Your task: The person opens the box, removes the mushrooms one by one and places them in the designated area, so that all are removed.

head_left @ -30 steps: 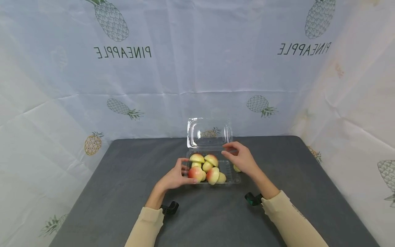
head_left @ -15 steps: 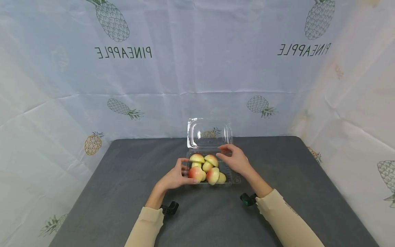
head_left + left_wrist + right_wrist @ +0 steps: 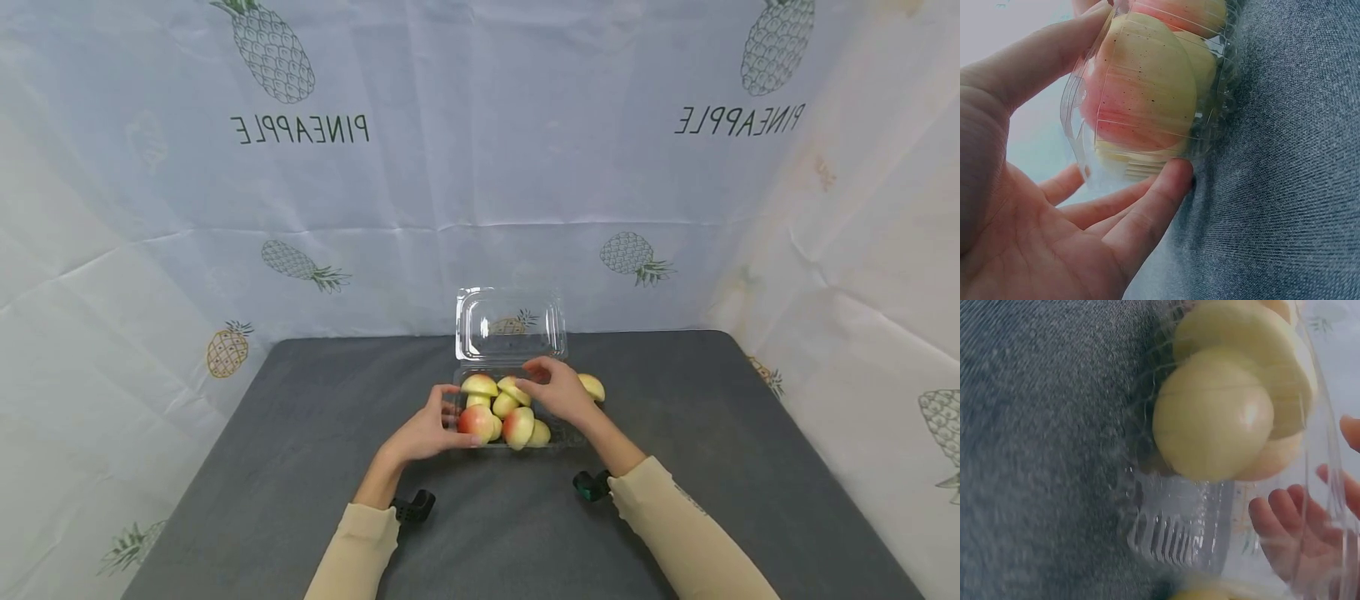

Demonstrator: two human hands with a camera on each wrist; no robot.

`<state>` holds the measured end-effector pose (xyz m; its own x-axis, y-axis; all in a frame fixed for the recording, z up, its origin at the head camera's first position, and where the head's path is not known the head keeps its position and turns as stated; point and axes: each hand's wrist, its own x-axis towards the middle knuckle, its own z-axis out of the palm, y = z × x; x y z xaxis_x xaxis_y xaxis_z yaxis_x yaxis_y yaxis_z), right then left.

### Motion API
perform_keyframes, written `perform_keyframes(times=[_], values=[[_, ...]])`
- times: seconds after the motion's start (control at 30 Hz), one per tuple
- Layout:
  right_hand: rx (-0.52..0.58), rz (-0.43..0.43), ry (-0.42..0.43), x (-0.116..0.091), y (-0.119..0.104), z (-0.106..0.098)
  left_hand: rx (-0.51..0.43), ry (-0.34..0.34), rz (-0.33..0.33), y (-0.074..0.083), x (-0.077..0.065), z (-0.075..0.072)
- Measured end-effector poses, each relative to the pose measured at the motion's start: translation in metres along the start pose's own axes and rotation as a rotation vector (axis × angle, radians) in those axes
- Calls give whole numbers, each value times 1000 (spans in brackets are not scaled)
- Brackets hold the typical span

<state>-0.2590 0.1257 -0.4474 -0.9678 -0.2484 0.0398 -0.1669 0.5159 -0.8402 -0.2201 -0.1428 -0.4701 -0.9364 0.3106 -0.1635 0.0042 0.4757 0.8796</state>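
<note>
A clear plastic clamshell box (image 3: 558,429) sits on the table with its lid (image 3: 510,325) tipped up at the back. Inside lie several toy mushrooms with red-and-yellow caps, such as the front left mushroom (image 3: 476,423) and the front middle mushroom (image 3: 518,427). My left hand (image 3: 420,431) grips the box's left end; the left wrist view shows thumb and fingers (image 3: 1154,215) around its wall. Over the box's right part is my right hand (image 3: 562,393), its thumb overlapping the back right mushroom (image 3: 505,405). Through the clear wall, the right wrist view shows its fingers (image 3: 1282,512) loose and holding nothing.
Another mushroom (image 3: 592,387) lies on the dark grey table (image 3: 675,400) to the right of the box, partly behind my right hand. A white curtain (image 3: 480,167) printed with pineapples hangs behind the table and along both sides.
My right hand has moved left and slightly lower, from the box's right edge to over the mushrooms. The mushroom right of the box shows more now. My left hand stays put.
</note>
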Motion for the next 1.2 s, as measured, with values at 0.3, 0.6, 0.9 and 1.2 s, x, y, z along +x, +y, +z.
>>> perform_keyframes(times=[0.3,0.6,0.9,1.2], values=[[-22,33,-10,6,2,13,8,0,17,-3,0,0],[-22,58,-11,12,11,22,19,2,13,-2,0,0],[-28,35,7,13,13,25,10,0,14,-2,-1,0],[-2,8,6,9,4,16,13,2,18,-2,-1,0]])
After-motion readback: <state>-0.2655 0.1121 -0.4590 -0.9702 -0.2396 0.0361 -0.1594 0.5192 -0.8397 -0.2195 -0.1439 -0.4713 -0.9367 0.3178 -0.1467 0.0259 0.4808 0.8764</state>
